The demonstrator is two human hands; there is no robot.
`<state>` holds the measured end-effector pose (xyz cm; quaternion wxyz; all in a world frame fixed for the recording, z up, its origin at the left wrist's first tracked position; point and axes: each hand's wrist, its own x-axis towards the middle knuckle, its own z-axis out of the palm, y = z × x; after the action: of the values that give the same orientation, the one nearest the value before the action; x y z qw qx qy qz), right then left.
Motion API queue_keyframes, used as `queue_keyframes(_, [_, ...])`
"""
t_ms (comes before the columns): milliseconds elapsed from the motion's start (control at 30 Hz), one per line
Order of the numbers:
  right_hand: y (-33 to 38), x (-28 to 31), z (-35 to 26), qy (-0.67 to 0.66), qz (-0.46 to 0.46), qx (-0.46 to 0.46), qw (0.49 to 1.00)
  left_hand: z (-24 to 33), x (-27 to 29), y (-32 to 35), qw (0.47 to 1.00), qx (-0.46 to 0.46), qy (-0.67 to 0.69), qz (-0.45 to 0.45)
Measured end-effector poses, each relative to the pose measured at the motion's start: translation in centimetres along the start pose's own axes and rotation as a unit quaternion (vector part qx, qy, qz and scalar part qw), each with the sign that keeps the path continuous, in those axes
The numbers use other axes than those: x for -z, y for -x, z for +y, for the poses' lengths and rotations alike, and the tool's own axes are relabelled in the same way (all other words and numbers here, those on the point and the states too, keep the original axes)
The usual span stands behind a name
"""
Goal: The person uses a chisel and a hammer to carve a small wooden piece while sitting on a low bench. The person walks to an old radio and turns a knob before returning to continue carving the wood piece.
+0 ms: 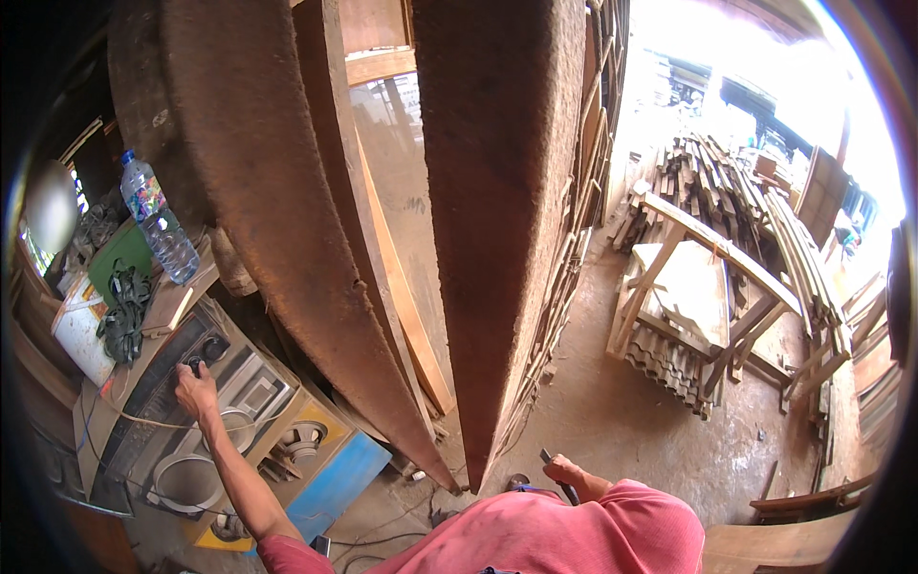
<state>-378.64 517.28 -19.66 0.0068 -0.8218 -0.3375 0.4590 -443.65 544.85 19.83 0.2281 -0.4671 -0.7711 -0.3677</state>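
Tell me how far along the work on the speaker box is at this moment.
Done: nothing shows as finished. In hand: the left hand is on a dark knob on top of the speaker box, while the right hand holds a thin dark tool near the body. Left: cannot be judged; the tool is away from the box.

Black knob on speaker cabinet
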Motion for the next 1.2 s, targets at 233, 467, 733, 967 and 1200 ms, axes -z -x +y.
queue_keyframes(233, [-1.1,-0.9,2.1,-0.038,0.038,-0.014,0.998,0.4,-0.4,0.1,1.0,-0.001,0.011,-0.007])
queue_keyframes(467, [0.9,-0.9,1.0,-0.024,0.022,-0.023,0.999,0.1,0.1,-0.2,0.999,0.009,-0.033,-0.026])
queue_keyframes(733, [0.7,-1.6,2.7,-0.041,0.031,-0.024,0.998,0.6,-0.4,0.0,0.999,0.009,-0.02,-0.029])
queue_keyframes(967, [4.2,0.0,1.8,-0.03,0.025,-0.04,0.998,0.0,2.4,1.5,0.999,0.043,-0.021,-0.027])
queue_keyframes(1200, [1.9,-0.1,7.1,-0.093,0.019,-0.03,0.995,-11.4,-6.0,20.3,0.993,0.002,-0.019,-0.115])
